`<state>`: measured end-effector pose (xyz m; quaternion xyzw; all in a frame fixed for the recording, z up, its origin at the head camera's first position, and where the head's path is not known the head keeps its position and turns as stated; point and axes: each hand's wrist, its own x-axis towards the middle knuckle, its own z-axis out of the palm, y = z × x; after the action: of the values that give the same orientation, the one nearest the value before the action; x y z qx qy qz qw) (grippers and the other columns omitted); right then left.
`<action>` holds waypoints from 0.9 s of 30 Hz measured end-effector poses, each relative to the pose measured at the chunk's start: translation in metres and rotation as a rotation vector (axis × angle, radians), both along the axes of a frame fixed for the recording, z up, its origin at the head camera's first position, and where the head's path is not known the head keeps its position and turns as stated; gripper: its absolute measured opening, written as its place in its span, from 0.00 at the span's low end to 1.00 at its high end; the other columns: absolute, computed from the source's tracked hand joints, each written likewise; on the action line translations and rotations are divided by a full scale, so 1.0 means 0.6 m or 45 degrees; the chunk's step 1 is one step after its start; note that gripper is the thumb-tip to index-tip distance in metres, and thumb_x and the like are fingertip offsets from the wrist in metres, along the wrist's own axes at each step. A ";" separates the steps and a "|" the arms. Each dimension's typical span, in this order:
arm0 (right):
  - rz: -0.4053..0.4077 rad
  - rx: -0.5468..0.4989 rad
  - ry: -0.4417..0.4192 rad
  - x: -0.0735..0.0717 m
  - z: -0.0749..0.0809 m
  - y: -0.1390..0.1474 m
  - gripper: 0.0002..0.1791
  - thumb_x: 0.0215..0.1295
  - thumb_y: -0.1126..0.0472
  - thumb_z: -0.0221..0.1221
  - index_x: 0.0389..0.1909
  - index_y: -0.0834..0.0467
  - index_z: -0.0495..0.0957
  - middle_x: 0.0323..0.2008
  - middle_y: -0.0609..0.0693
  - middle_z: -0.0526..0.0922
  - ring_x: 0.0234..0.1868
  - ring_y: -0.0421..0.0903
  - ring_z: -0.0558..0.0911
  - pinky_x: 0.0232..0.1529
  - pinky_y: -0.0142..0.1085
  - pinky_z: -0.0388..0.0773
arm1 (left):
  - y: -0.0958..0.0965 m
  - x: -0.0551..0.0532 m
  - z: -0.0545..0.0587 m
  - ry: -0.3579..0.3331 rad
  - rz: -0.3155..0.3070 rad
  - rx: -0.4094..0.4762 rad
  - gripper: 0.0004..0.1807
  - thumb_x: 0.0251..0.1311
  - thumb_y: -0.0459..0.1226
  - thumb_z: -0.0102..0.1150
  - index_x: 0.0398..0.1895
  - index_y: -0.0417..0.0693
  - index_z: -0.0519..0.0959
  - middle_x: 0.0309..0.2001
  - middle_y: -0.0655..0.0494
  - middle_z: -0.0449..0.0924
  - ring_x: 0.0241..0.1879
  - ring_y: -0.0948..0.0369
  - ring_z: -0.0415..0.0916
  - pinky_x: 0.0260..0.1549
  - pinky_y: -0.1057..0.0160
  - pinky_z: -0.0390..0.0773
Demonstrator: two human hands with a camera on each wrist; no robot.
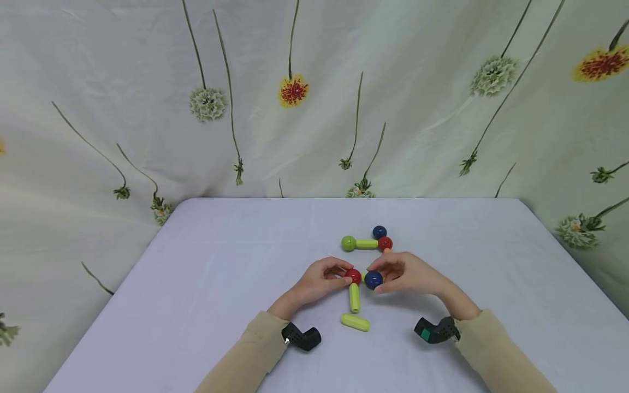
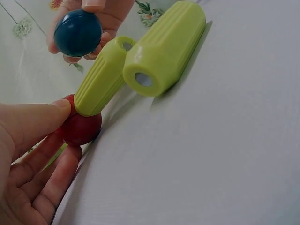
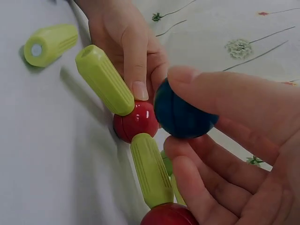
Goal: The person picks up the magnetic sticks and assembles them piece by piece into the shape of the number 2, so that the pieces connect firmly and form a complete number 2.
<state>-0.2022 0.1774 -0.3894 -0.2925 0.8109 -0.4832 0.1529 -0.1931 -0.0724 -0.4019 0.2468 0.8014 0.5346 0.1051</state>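
Observation:
My left hand [image 1: 316, 281] pinches a glossy red ball [image 1: 353, 277] between thumb and fingers. A ridged yellow-green rod [image 1: 354, 298] joins that ball and points toward me. Another yellow-green rod [image 3: 152, 171] leaves the same ball and reaches a second red ball [image 3: 169, 216] at the bottom of the right wrist view. My right hand [image 1: 408, 273] holds a dark blue ball [image 1: 373, 280] by thumb and fingertips, just right of the pinched red ball. In the left wrist view, the blue ball [image 2: 78, 33] is beyond the near rod's free end, which shows a grey metal disc.
Nearest me lies a loose yellow-green rod [image 1: 355, 322]. Farther back, a green ball [image 1: 348, 243], a rod [image 1: 366, 244] and a red ball [image 1: 385, 243] form a row, with another blue ball [image 1: 379, 232] behind. A flowered cloth [image 1: 295, 136] hangs beyond the white table [image 1: 236, 262].

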 end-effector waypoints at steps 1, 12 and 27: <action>0.019 0.006 -0.011 0.001 0.000 -0.001 0.21 0.51 0.62 0.69 0.46 0.65 0.79 0.37 0.52 0.80 0.33 0.46 0.79 0.37 0.33 0.79 | 0.000 0.000 0.000 0.000 -0.001 0.001 0.16 0.61 0.33 0.58 0.51 0.34 0.76 0.46 0.42 0.77 0.46 0.51 0.74 0.40 0.69 0.73; 0.135 0.009 -0.158 0.009 -0.002 -0.008 0.21 0.51 0.65 0.68 0.47 0.65 0.78 0.42 0.54 0.82 0.39 0.49 0.81 0.41 0.34 0.78 | -0.001 0.001 0.000 0.009 -0.003 -0.004 0.16 0.61 0.33 0.58 0.50 0.35 0.77 0.45 0.43 0.77 0.45 0.52 0.74 0.39 0.69 0.73; 0.328 -0.027 -0.266 0.011 -0.020 -0.016 0.20 0.52 0.68 0.67 0.47 0.67 0.77 0.43 0.55 0.81 0.42 0.50 0.81 0.44 0.37 0.78 | -0.002 -0.001 -0.003 0.017 -0.012 0.003 0.16 0.60 0.32 0.58 0.50 0.35 0.77 0.45 0.43 0.77 0.45 0.52 0.74 0.39 0.69 0.73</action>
<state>-0.1954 0.1677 -0.4014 -0.3438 0.7413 -0.4959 0.2940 -0.1935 -0.0734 -0.4034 0.2544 0.8003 0.5333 0.1020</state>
